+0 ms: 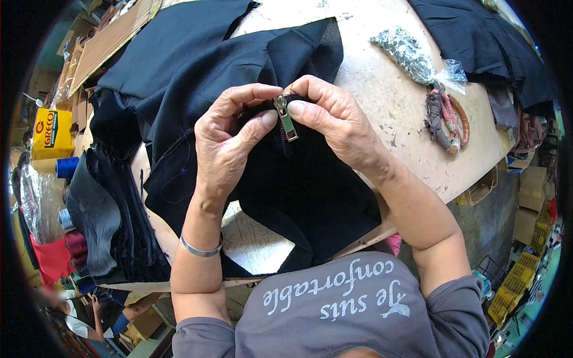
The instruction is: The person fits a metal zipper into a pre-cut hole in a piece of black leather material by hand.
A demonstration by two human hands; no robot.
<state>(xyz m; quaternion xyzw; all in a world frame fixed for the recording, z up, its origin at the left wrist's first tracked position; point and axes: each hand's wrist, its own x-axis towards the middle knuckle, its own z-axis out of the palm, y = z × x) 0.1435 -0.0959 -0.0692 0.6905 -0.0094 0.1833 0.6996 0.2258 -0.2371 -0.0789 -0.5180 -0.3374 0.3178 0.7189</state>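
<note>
A metal zipper slider point(281, 105) with a long rectangular pull tab sits on a black zipper between my hands. My left hand point(230, 122) pinches the zipper's left side, thumb and index finger closed beside the slider. On the other side, my right hand point(328, 113) grips the zipper with thumb and forefinger, the thumb near the top of the pull tab. Black fabric point(310, 197) hangs below the zipper and spreads over the table toward me. How far each fingertip wraps the tape is hidden.
More dark cloth point(173, 53) covers the pale table point(382, 143) at far left. Stacked black pieces point(113, 215) lie near the left edge. A plastic bag of metal bits point(406, 53) and a wrapped ring-shaped bundle point(447, 119) sit right. A yellow tin point(52, 134) and thread spools stand left.
</note>
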